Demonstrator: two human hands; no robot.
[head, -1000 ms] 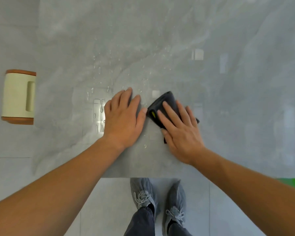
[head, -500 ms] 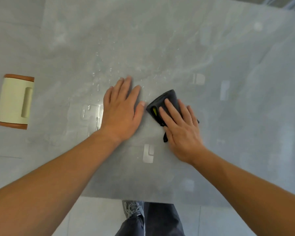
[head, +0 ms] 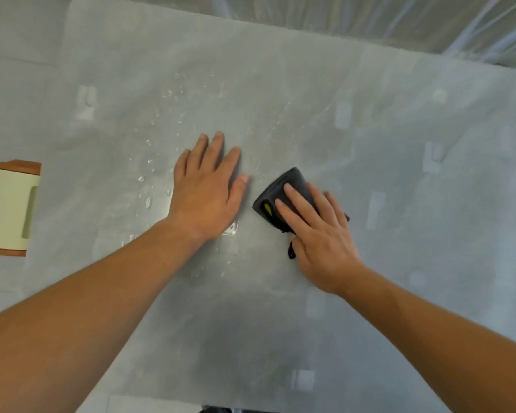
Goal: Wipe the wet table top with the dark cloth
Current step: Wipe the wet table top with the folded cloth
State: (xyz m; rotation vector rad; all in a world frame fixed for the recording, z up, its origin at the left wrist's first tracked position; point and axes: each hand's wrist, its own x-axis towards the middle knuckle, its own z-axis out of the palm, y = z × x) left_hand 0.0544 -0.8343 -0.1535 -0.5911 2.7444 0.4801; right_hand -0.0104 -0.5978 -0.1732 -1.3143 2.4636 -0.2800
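While the right hand (head: 316,234) lies flat, fingers extended, pressing the folded dark cloth (head: 283,192) onto the grey desk (head: 399,144), its grip is released, not clenched. Left hand (head: 206,189): open palm braced on the desk, just left of the cloth. Water droplets (head: 149,171): scattered beyond and left of that hand. Risk: the bracing palm likely covers wet patches, so the wipe may miss them.
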